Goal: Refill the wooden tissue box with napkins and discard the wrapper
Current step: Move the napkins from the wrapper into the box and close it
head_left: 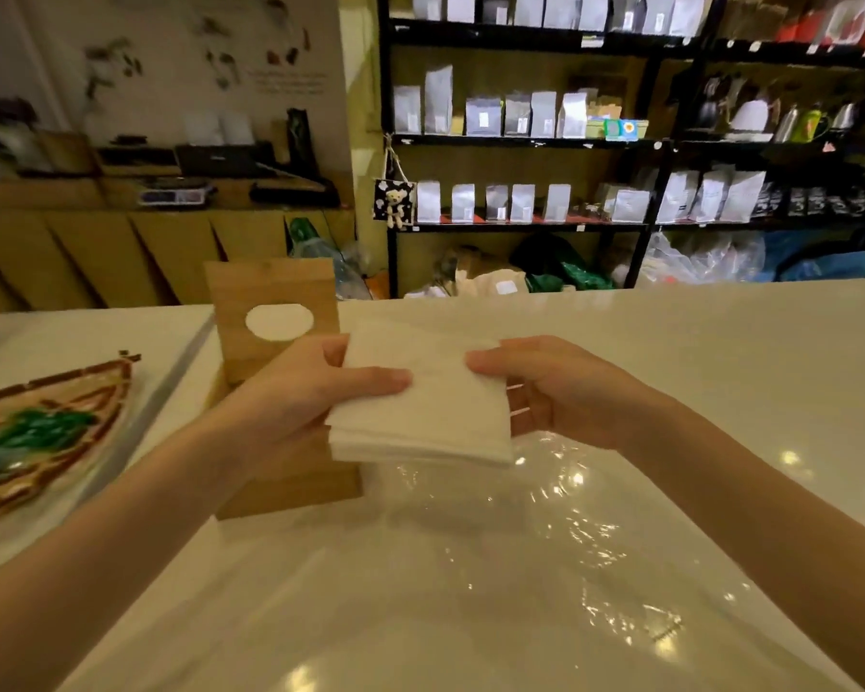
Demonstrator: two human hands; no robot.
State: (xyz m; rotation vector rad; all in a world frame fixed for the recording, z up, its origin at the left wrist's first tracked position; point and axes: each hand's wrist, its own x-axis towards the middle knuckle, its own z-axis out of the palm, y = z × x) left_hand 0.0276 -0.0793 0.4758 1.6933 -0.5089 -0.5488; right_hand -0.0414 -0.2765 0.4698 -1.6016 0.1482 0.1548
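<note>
two hands grasp napkins | wooden box behind | wrapper below

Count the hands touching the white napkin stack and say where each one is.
2. The left hand grips the left side of the white square paper napkin stack, thumb on top. The right hand holds its right edge. The fingers underneath are partly hidden.

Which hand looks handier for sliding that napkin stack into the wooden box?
Probably the left hand: it grips the napkin stack on the side nearest the wooden tissue box, whose lid stands open. The right hand holds the far side.
</note>
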